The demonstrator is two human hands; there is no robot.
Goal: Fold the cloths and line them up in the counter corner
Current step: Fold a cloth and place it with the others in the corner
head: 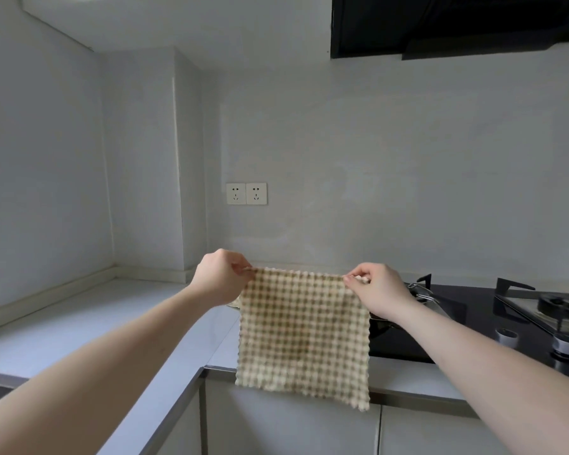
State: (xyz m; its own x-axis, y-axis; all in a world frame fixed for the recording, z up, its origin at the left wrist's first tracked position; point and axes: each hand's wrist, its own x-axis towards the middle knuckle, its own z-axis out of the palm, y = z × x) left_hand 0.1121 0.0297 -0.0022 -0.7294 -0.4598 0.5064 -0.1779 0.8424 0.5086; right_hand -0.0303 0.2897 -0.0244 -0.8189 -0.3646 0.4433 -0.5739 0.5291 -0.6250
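A beige and brown checked cloth [301,336] hangs spread flat in the air in front of me, above the counter edge. My left hand [219,279] pinches its top left corner. My right hand [376,289] pinches its top right corner. The cloth's lower edge hangs below the counter front. A small bit of another pale cloth [234,303] peeks out on the counter behind its left edge; the remainder is hidden. The grey counter [89,323] runs left into the corner [115,272] where the two walls meet.
A black gas hob [473,310] with burners and knobs lies to the right, behind my right hand. A double wall socket [246,193] is on the back wall. A dark extractor hood [440,24] hangs top right. Cabinet fronts [293,428] lie below.
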